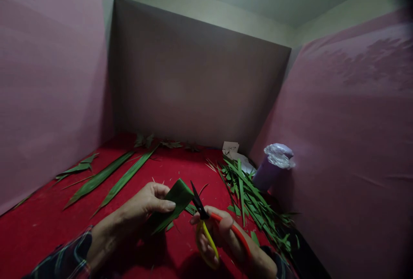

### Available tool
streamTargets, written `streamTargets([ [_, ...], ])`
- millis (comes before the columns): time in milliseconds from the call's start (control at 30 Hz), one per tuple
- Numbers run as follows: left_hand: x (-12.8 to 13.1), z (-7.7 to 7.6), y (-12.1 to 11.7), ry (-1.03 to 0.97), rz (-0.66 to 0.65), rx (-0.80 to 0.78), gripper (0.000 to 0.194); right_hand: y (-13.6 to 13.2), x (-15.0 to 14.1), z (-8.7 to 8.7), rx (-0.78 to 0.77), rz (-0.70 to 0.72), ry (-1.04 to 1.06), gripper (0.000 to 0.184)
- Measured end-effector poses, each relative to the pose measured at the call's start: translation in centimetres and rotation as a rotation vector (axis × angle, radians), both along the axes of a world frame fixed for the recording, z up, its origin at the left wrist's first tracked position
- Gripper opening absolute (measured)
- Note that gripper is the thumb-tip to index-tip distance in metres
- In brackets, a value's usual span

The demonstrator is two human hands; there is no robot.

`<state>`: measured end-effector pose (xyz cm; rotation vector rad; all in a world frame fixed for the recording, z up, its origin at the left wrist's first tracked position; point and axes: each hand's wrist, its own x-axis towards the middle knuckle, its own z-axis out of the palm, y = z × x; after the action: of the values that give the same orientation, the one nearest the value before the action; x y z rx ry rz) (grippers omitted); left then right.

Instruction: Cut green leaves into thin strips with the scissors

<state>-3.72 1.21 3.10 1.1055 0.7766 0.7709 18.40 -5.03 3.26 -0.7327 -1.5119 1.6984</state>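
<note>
My left hand (157,198) pinches a folded green leaf (177,199) between thumb and fingers, holding it above the red cloth. In my right hand (222,231) is a pair of scissors (200,208) with black blades and one red and one yellow handle. The blades point up and to the left, close beside the leaf's right corner. Whether they touch the leaf I cannot tell. Part of the leaf's lower side lies in shadow. Small green scraps (190,209) show behind the leaf, near the scissors.
A heap of cut leaf strips (254,201) lies to the right, with a purple cup (267,171) topped by clear plastic behind it. Long leaves (125,182) rest at the left on the red cloth (119,240). A white card (230,147) stands at the back. Pink walls (348,141) enclose the sides.
</note>
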Motion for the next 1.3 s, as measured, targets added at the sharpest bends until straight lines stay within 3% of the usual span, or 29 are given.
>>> streamTargets([
  [233, -0.4, -1.0, 0.8, 0.044, -0.004, 0.04, 0.021, -0.5, 0.0, -1.3, -0.033, -0.022, 0.097, 0.067],
  [433, -0.7, -0.7, 0.6, 0.071, -0.019, 0.046, 0.019, -0.4, -0.2, -2.8, -0.034, -0.175, 0.09, 0.065],
  [600, -0.8, -0.4, 0.4, 0.073, -0.011, 0.058, 0.017, -0.1, -0.8, -3.5, -0.055, -0.189, 0.101, 0.061],
  [733, -0.9, -0.6, 0.3, 0.08, -0.016, 0.073, 0.014, -0.3, -1.0, -2.7, -0.016, -0.247, 0.06, 0.06],
  [900, -1.2, -1.1, 0.5, 0.176, -0.007, 0.12, 0.018, -0.4, -0.5, -0.6, -0.124, -0.117, 0.018, 0.057],
  [967, -1.2, -1.1, 0.6, 0.195, -0.007, 0.129, 0.019, -0.4, -0.4, -0.6, -0.09, -0.147, 0.007, 0.055],
  [1167, -0.8, -0.3, 0.2, 0.13, -0.041, 0.053, 0.018, -0.6, -1.0, -3.4, 0.046, -0.321, 0.045, 0.056],
  [1300, -0.9, 0.2, -0.3, 0.197, -0.027, 0.085, 0.017, 0.0, -1.3, -4.0, 0.078, -0.233, 0.014, 0.058],
])
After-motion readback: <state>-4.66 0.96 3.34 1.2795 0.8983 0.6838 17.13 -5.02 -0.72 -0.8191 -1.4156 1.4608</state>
